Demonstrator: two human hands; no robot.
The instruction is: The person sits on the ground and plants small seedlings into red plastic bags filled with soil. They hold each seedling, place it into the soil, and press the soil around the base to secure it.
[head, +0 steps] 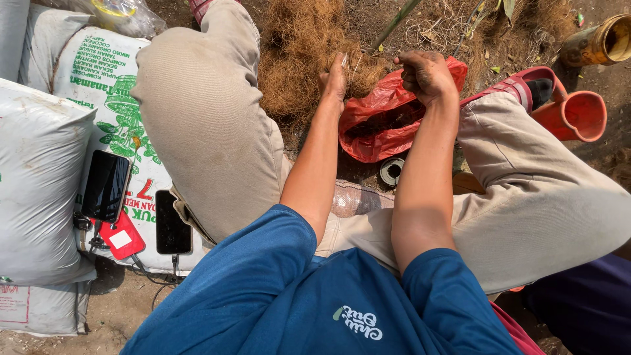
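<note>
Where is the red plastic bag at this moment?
In the head view, the red plastic bag lies on the ground between the knees, under both hands, beside the brown fibre pile.

bright hazy daylight, soft shadows, sharp focus, wide-angle bending at edges.

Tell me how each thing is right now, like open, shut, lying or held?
Left hand: pinching thin strands.
Right hand: curled shut, soil-stained.
Red plastic bag: open, crumpled.
Fibre pile: loose heap on ground.
Two phones: lying on sack, screens dark.
Orange jug: tipped, mouth showing.

Head camera looks steeply down, close over the person's lap.
</note>
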